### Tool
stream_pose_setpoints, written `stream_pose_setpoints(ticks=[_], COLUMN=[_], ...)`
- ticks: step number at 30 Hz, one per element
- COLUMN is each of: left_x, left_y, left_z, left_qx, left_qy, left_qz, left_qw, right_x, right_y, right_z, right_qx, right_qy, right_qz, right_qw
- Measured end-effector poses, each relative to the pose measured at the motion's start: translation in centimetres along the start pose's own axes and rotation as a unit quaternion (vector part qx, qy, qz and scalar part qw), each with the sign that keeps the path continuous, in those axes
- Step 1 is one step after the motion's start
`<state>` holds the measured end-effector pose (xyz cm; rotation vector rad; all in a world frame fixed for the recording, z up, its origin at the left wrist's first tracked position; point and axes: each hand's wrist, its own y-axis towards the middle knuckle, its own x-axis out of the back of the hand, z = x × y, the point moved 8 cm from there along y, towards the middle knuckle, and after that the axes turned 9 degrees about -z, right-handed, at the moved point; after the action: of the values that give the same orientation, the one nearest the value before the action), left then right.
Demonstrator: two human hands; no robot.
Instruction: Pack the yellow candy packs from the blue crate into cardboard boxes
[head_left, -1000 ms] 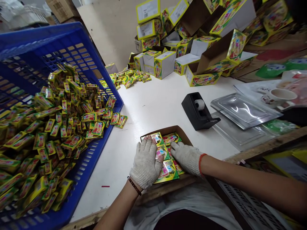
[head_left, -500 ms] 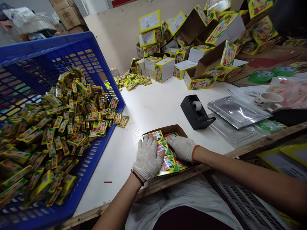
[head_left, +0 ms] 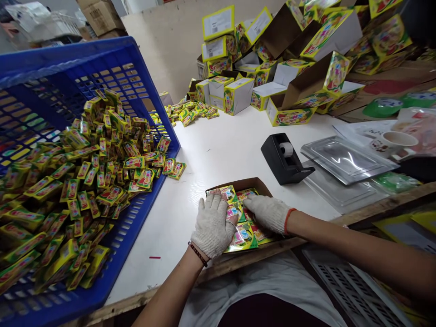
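An open brown cardboard box (head_left: pixel 256 183) lies at the near table edge, filled with yellow-green candy packets (head_left: pixel 242 236). My left hand (head_left: pixel 213 224), in a white knit glove, lies flat on the packets at the box's left side, fingers stretched out. My right hand (head_left: pixel 267 212), also gloved, rests flat on the packets at the right side, fingers pointing left. Neither hand grips anything.
A tilted blue plastic crate (head_left: pixel 102 68) at the left spills several packets (head_left: pixel 85 181) onto the white table (head_left: pixel 211 150). A black tape dispenser (head_left: pixel 284 159) and clear plastic trays (head_left: pixel 344 156) sit at the right. Folded yellow cartons (head_left: pixel 272 54) are piled at the back.
Both hands have stayed flat on the packets in the box, shifting only slightly. The view has wobbled a little.
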<state>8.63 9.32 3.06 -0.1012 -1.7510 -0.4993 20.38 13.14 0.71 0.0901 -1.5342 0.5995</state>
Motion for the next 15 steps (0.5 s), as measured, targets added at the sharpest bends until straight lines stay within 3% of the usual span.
stream_pose_setpoints(ticks=[4,10,15], left_x=[-0.1,-0.1,-0.5], left_y=[-0.1,0.1,-0.8], left_z=[0.0,0.0,0.4], left_qx=[-0.003,-0.005,0.004], left_qy=[-0.004,-0.019,-0.091], left_qz=[-0.010,-0.017,-0.051], left_qw=[1.000,1.000,0.994], right_x=[0.2,-2.0,-1.1], right_y=[2.2,6.7,6.4], right_z=[-0.8,-1.4,-0.9], right_qx=[-0.003,0.031,0.050], right_qy=[-0.007,0.000,-0.005], right_qz=[0.012,0.101,0.093], right_qw=[1.000,0.994,0.994])
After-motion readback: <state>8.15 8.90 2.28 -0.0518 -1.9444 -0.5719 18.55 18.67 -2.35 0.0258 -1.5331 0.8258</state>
